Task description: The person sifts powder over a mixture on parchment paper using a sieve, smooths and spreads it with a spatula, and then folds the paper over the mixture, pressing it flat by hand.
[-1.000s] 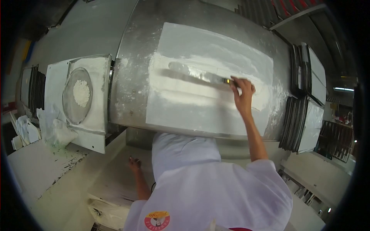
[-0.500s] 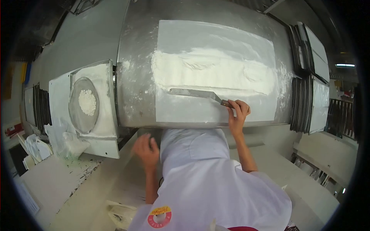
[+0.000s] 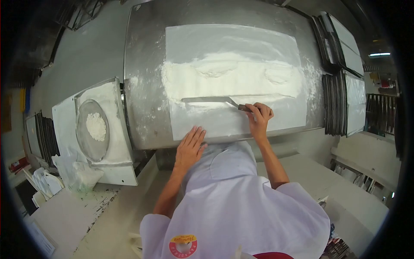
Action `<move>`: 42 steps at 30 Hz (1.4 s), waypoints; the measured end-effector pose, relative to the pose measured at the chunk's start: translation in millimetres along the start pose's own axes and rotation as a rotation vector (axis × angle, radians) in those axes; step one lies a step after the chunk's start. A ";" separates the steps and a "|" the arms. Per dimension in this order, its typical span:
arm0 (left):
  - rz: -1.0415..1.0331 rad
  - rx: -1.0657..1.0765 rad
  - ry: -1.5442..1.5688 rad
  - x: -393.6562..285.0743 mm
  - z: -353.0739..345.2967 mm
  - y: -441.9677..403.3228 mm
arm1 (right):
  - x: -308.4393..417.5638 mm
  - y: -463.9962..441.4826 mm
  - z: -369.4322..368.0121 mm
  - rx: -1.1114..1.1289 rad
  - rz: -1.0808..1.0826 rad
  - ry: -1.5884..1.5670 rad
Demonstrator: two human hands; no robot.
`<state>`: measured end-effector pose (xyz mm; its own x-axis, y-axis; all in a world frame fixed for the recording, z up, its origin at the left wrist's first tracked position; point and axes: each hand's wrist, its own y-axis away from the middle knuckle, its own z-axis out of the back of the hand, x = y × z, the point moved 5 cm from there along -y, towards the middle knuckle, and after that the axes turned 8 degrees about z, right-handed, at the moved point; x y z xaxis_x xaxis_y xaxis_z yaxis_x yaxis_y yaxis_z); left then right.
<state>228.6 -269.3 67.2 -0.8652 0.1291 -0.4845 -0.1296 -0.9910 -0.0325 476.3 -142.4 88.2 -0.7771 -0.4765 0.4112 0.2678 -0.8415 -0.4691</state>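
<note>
A white sheet (image 3: 233, 123) lies on the metal table (image 3: 146, 99), with a wide band of white powder (image 3: 241, 82) across its middle. My right hand (image 3: 259, 115) is closed on the handle of an offset spatula (image 3: 207, 99). The long blade lies along the near edge of the powder, pointing left. My left hand (image 3: 190, 146) is flat with fingers stretched out, its fingertips on the sheet's near edge at the front of the table. It holds nothing.
To the left, a round sieve (image 3: 92, 129) with white lumps sits on a powdered tray (image 3: 113, 103). A plastic bag (image 3: 82, 175) is beside it. Stacks of dark-edged trays (image 3: 335, 105) stand at the right.
My left hand has come up from below the table to the sheet's near edge. The spatula moved from the middle of the powder to its near side, then slightly along it.
</note>
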 end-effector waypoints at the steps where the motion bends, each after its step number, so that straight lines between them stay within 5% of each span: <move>1: 0.008 -0.016 -0.013 -0.5 -1.1 1.1 | -1.9 5.2 0.9 0.017 -0.004 -0.015; 14: -0.066 -0.166 -0.109 -8.2 -4.7 -3.9 | -12.9 -0.3 21.1 -0.010 -0.082 -0.031; 22: -0.111 -0.124 -0.136 7.6 -19.6 -19.1 | -129.6 36.3 120.8 -0.058 -0.218 0.123; 35: -0.177 -0.022 -0.125 -29.3 -29.1 -29.0 | -200.0 26.5 102.0 0.085 -0.121 0.032; 42: -0.128 -0.025 -0.101 -36.4 -25.8 -30.9 | -154.7 23.4 79.4 0.184 -0.043 -0.087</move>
<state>276.6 -244.3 63.2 -0.8867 0.2563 -0.3847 -0.2311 -0.9665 -0.1113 648.0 -108.6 75.7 -0.7403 -0.4524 0.4973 0.3410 -0.8902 -0.3022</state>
